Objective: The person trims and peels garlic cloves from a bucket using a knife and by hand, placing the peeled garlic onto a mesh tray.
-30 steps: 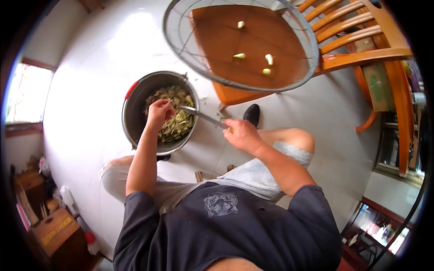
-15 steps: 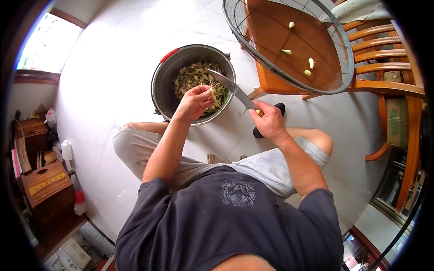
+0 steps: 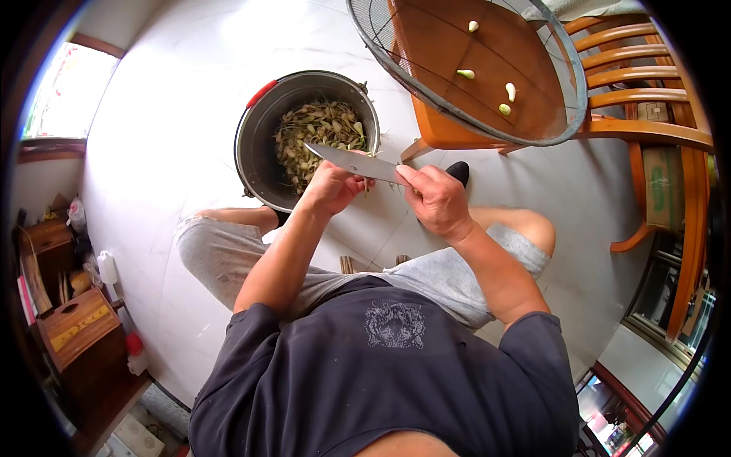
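My right hand (image 3: 440,202) is closed round the handle of a kitchen knife (image 3: 352,161). The broad blade points left, passing above the fingers of my left hand (image 3: 333,189). That hand is pinched on a small root-tipped bulb (image 3: 367,185), mostly hidden by the fingers and blade. Both hands are at the near right rim of a metal bucket (image 3: 251,156) with a red grip on its handle. Inside lies a heap of similar pale bulbs (image 3: 316,131) with stringy roots and some green.
A round mesh sieve (image 3: 582,95) rests on a wooden chair (image 3: 449,135) at the upper right. Several peeled bulbs (image 3: 510,92) lie in it. A black shoe (image 3: 458,172) shows beyond my right hand. Wooden boxes (image 3: 80,324) stand at the left.
The knife blade has swung lower and flatter, across my left hand. My left hand has come down from over the bucket's heap to its near rim. The whole view has shifted slightly.
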{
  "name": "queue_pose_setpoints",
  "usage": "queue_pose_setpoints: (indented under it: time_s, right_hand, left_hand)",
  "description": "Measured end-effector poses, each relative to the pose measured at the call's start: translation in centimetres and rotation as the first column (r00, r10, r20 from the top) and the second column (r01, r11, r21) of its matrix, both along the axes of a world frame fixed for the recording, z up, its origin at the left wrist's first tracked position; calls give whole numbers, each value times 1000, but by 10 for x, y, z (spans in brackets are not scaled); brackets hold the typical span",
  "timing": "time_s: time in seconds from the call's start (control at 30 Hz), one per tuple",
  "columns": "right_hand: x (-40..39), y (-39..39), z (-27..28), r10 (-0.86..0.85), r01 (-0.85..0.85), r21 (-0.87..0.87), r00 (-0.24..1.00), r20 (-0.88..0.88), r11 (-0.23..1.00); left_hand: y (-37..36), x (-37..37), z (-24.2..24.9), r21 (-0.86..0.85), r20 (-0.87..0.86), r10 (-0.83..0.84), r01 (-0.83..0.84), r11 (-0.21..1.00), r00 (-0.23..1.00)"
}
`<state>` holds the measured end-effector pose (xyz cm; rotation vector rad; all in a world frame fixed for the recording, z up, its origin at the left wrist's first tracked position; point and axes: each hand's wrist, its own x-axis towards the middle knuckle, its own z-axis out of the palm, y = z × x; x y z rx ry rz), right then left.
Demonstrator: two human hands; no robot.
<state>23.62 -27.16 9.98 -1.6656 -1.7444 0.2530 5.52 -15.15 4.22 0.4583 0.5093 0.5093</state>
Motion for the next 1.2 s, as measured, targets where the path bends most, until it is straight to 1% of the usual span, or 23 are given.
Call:
queue_pose_setpoints:
  time_s: [0.07,0.17,0.27,0.37,0.47,0.57,0.67,0.77,0.87,0.93,1.07,1.2]
  right_hand:
    - [0,0,1,5,-5,13,1000,24,1000]
    - [1,-1,2,-10,10,12,999,41,1000]
    - [1,-2,1,-11,9,22,998,59,1000]
    - [1,-3,-1,-8,6,33,997,73,999]
    - [1,-3,1,-11,8,25,996,89,1000]
    - [1,-4,2,-5,3,25,994,112,1000]
    - [1,-4,1,-4,0,30,992,126,1000]
    - [2,-4,-3,-10,2,52,987,160,999]
    - [2,-4,-3,-13,2,66,987,157,998]
    - [2,-3,-3,-15,4,70,987,158,998]
    - [0,-5,2,-7,5,18,993,119,1000]
    - [-1,-5,2,-16,14,21,993,119,1000]
  left_hand:
    - [-2,5,-2,-37,29,22,-21,999,999]
    - [-5,7,3,-45,36,41,-39,998,998]
    - [-5,9,-2,-80,1,66,-66,995,998]
    - [-6,11,-3,-100,-74,107,-114,988,992]
    - [-7,10,-12,-69,-6,89,-89,994,996]
    - [-6,10,-18,-88,1,63,-62,994,998]
    - [-6,8,-19,-49,47,8,-5,999,999]
    - [-9,11,-14,-43,28,22,-20,999,999]
    - [-11,8,-20,-19,82,9,-8,1000,997]
    - [-12,8,-21,18,79,-5,4,1000,997]
    - [-12,8,-20,56,88,-15,10,998,996]
    - [-15,8,-15,19,56,32,-33,999,998]
